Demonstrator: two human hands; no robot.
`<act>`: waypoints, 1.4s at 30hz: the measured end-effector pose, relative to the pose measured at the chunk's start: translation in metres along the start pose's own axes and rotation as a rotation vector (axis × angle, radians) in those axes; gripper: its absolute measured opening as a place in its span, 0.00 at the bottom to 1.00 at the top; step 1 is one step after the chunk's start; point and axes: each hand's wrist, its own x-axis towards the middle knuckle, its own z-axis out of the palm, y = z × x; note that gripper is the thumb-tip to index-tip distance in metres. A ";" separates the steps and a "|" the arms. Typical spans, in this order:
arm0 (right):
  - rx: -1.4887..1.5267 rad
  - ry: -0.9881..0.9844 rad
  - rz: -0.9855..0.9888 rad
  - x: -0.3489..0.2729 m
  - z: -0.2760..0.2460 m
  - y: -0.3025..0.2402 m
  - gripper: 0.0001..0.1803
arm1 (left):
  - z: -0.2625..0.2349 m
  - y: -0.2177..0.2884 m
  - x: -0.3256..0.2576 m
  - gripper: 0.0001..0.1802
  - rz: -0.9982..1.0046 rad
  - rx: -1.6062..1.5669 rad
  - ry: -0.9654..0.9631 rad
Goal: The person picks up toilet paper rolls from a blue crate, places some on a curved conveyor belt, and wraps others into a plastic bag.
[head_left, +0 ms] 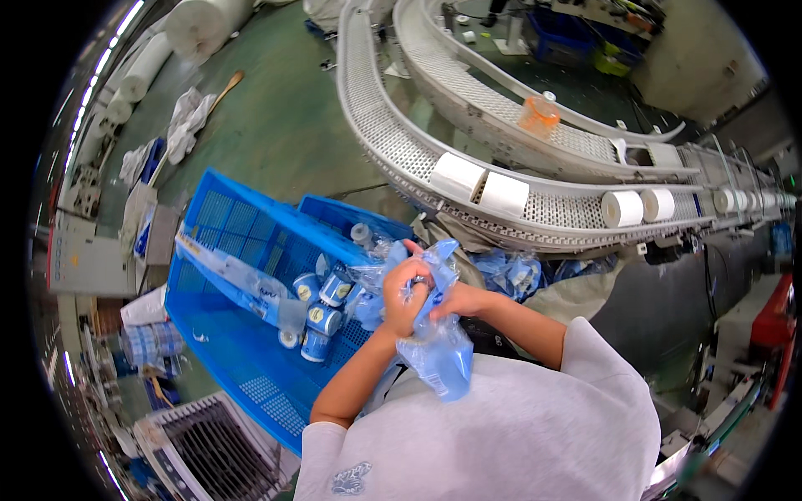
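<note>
We are gripping a crumpled, pale blue plastic bag [436,351] with both hands, just beyond the near right corner of the blue plastic crate [242,250]. Our left hand [405,294] is closing its fingers [399,275] tightly around the upper part of the bag, and our right hand [455,301] is pressing in from the other side, its fingers mostly hidden behind the film, so we cannot tell how far they are curling. The bag is hanging down from our hands over our grey shirt [518,434], and its top is sticking up above our knuckles. Inside the crate, near its right wall, several small wrapped rolls with blue and white labels [322,313] are lying in a loose cluster, touching one another, and a long, flat wrapped pack [242,280] is lying aslant across the crate floor beside them. More blue film [510,271] is piling up to the right of our hands, under the edge of the curved white conveyor [393,142]. On the conveyor, white paper rolls [480,185] are sitting in a row along the outer belt, and an orange translucent container [539,115] is standing on the inner belt, well apart from them.
</note>
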 end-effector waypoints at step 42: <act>-1.367 -0.123 0.248 -0.117 -0.273 0.220 0.20 | -0.270 -0.297 -0.235 0.27 -1.233 0.488 0.232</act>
